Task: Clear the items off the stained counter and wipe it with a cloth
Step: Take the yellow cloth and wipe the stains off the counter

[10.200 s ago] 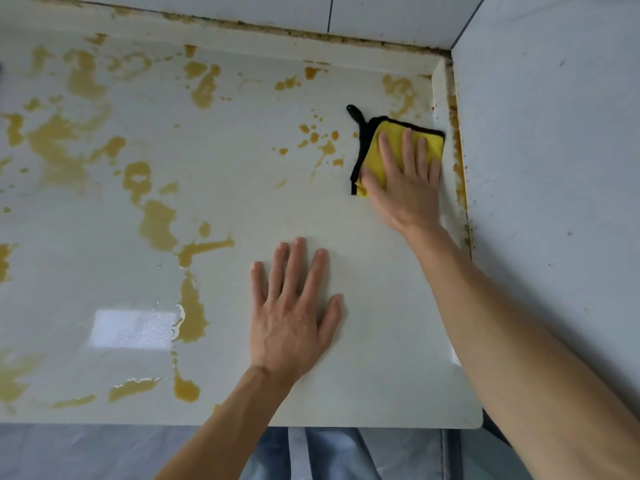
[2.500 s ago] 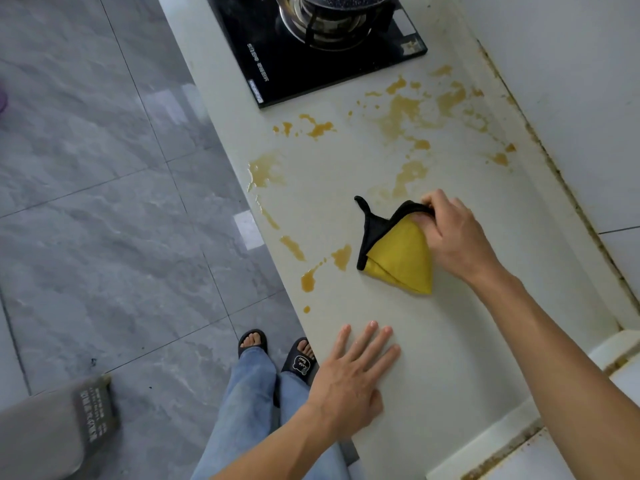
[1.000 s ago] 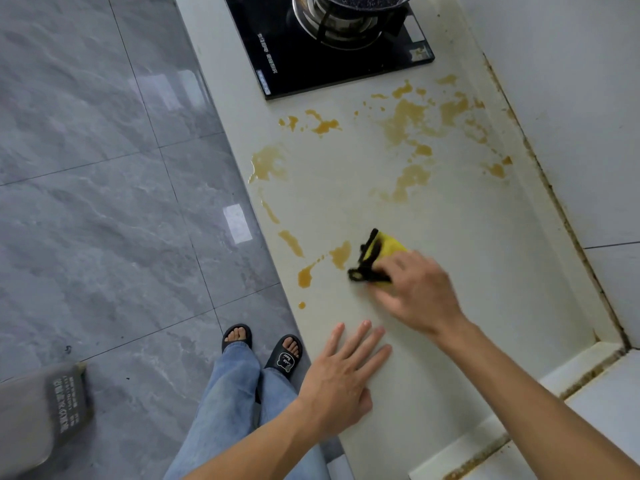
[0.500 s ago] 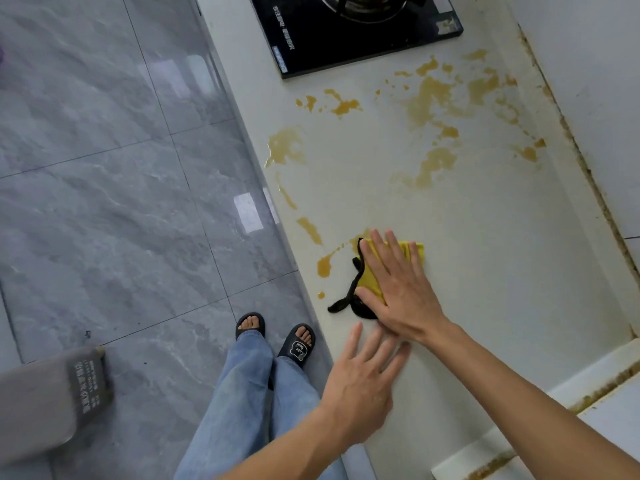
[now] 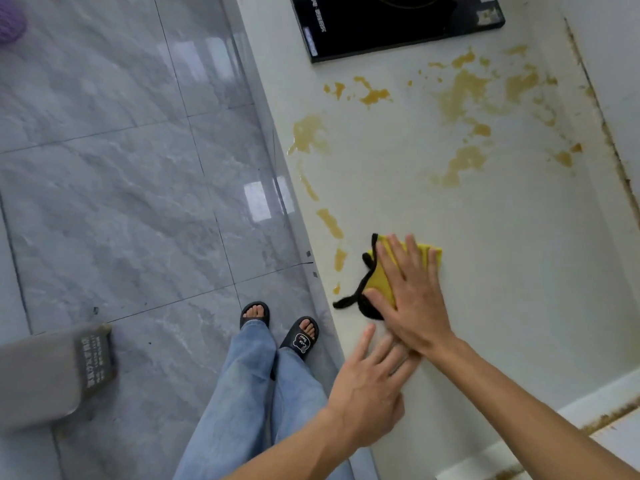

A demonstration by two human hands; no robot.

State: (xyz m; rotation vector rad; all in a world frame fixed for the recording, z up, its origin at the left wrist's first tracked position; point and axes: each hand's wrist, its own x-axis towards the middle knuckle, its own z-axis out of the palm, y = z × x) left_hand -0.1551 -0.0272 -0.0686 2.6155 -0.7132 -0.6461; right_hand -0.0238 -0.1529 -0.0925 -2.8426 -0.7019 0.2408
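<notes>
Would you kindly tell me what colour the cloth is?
Yellow with black edging and a black loop, seen in the head view.

Cloth point(image 5: 382, 282) on counter point(image 5: 512, 258) under right hand point(image 5: 412, 296), left hand point(image 5: 370, 386) at six o'clock, stove point(image 5: 394, 29) at twelve.

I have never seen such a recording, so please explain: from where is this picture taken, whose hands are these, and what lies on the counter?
A camera worn on the person's head looks down, so you see their own arms, jeans and sandals. The right hand presses a yellow cloth with black edging flat on the pale counter. The left hand lies open on the counter near its edge and holds nothing. Brownish-yellow stains cover the counter toward the black stove at the top.
</notes>
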